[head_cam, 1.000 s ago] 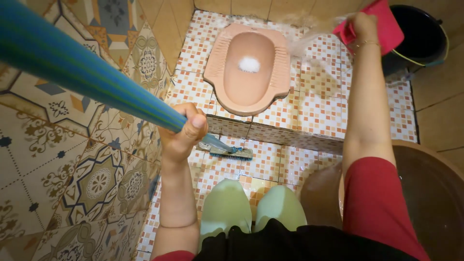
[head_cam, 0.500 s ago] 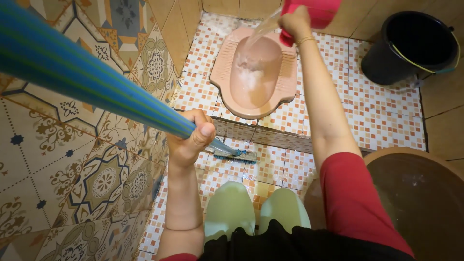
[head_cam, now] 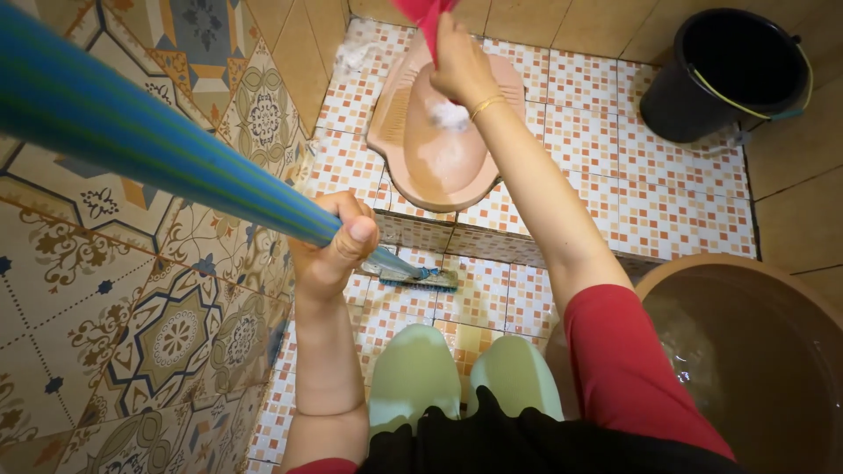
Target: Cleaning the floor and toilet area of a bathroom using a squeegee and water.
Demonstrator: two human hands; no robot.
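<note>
Two hands busy, one tool each. Far left: patterned wall tiles (head_cam: 176,333) in blue, brown & cream run down the side. Across them cuts the long blue-green striped handle (head_cam: 149,140), big & blurred near the camera, sloping down to the right. Left hand (head_cam: 338,246) is wrapped tight round the handle's lower end, fingers curled shut on it, thumb on top. Below the fist the handle narrows to a scrub brush head (head_cam: 420,279) resting flat on the lower floor, just under the step edge. Floor tiles (head_cam: 667,202) are small orange & white checks, wet-looking.

Mid frame, on the raised step: pink squat toilet pan (head_cam: 413,167) w/ white foam in its bowl. Right forearm crosses over the pan's right side & hides part of it. Right hand (head_cam: 458,70), gold bangle at the wrist, is closed round the grip of a red dipper (head_cam: 423,16) at the top edge; most of the dipper is cut off by the frame, so its tilt can't be told. Dipper sits above the pan's far end.

Bottom centre: pale green boots (head_cam: 461,382), side by side, toes near the brush head. Red sleeve over the right upper arm.

Right side: black bucket (head_cam: 667,114) w/ a yellow-green rim line stands in the top corner, well apart from the pan. Bottom right: big brown tub (head_cam: 702,272) holding water, just beside the right arm.
</note>
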